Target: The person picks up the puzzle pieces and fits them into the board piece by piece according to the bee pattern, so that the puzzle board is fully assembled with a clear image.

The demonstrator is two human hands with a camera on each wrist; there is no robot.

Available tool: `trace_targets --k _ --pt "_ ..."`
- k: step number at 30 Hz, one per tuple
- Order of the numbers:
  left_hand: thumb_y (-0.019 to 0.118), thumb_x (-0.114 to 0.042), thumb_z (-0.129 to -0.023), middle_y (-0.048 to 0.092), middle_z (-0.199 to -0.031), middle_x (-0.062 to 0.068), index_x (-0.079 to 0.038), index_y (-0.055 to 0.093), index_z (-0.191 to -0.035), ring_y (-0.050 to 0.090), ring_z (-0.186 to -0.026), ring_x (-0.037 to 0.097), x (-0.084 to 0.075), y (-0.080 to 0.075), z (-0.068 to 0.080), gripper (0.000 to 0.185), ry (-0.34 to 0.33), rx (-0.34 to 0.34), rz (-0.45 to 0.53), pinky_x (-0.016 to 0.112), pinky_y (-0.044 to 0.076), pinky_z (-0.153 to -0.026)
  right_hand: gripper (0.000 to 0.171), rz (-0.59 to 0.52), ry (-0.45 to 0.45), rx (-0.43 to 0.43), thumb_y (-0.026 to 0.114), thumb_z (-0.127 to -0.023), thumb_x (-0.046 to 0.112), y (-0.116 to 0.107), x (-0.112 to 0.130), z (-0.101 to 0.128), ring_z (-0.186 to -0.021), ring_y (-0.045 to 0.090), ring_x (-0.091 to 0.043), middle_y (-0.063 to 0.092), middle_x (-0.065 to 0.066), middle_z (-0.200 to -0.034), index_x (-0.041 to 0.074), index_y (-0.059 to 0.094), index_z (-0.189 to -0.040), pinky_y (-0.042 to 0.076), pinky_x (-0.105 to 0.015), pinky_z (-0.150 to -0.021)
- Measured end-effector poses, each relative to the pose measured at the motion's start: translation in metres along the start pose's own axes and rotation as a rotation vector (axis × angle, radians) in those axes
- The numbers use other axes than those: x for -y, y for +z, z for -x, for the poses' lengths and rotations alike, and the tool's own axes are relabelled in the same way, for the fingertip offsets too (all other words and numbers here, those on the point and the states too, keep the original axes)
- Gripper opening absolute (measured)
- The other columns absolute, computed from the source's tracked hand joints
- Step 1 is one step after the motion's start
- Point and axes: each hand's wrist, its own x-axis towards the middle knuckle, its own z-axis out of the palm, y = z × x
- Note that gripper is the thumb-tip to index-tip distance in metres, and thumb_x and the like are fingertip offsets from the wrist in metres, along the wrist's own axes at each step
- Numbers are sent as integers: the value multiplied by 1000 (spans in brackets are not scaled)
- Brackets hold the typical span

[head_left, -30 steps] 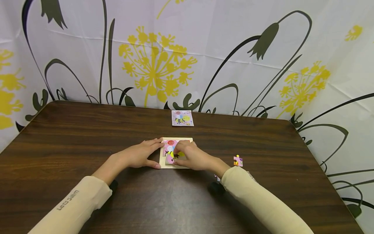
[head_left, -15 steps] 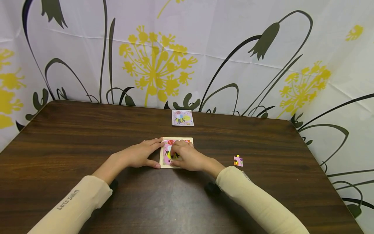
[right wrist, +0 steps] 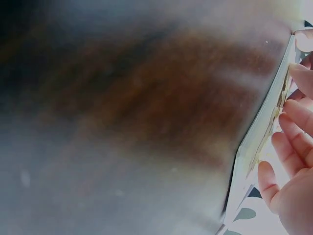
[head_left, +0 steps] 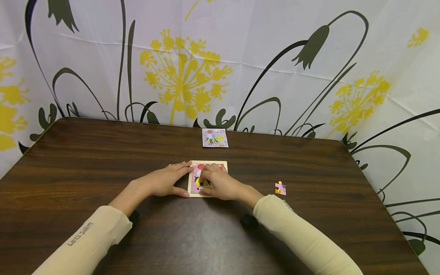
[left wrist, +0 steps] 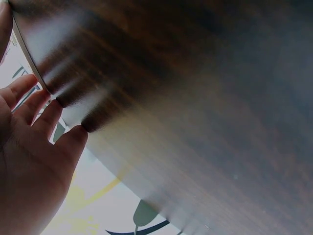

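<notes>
the puzzle board, a small pale-framed square with pink and yellow bee pieces set in it, lies flat near the middle of the dark wooden table, right under both hands. a second ago the right hand sat lower over the board's near edge with a pink piece at its fingertips; it has since slid up and left over the picture, and that piece can no longer be told apart from the rest. i judge it is now seated, or being pressed home, so the picture is closer to full.

the right hand's fingers bend down onto the pieces, pressing rather than clearly pinching anything. the left hand has not shifted: it lies flat with straight fingers against the board's left edge, thumb at the near corner, steadying it.

well off to the right of the right hand lies one loose puzzle piece, pink with yellow. beyond the fingertips, toward the far edge, lies the reference card showing the bee picture.

much is hidden: the right hand covers most of the board, so any empty slots cannot be counted. both wrist views are blurred; the left shows fingers at the board's thin edge, the right shows fingers curled over the board's rim.
</notes>
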Motion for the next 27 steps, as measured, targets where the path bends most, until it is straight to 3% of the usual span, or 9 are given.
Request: trace_targets --k 27 --pt "65 -43 -80 19 -148 18 -2 31 -141 19 -132 40 -3 -3 1 82 -13 14 3 55 24 -101 24 2 -41 -3 68 -83 17 0 -2 1 -103 47 -19 53 -3 -102 12 66 -106 35 -37 -82"
